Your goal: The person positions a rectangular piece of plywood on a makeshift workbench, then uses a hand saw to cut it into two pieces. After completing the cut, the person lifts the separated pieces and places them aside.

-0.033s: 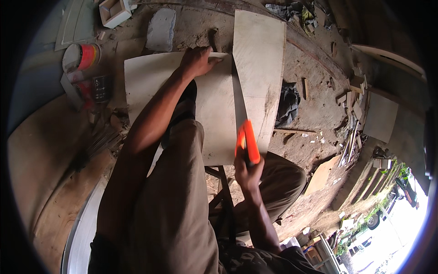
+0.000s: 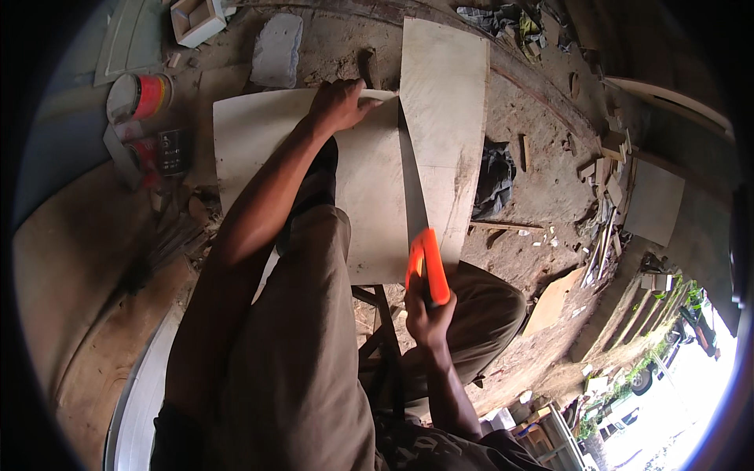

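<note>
My right hand (image 2: 430, 316) is wrapped round the orange handle of a hand saw (image 2: 428, 267). Its long dark blade runs away from me along the split between two parts of a pale plywood sheet. The wider part (image 2: 259, 149) lies on the left and the narrower strip (image 2: 446, 94) on the right. At the far edge of the left part, my left hand (image 2: 339, 106) curls its fingers over the rim, thumb lying on top near the blade's far end. My left foot, in a dark shoe (image 2: 318, 169), rests on the same part, partly hidden by my forearm.
Below the sheet stands a dark wooden support (image 2: 383, 334). Paint cans (image 2: 149, 98) sit at the left, near a white slab (image 2: 276, 51) on the dirt floor. Crumpled black plastic (image 2: 495, 177) lies right of the strip, and wood offcuts (image 2: 609, 188) pile up farther right.
The saw and my right hand have drawn back a little toward me. My left hand keeps its place on the sheet's far edge.
</note>
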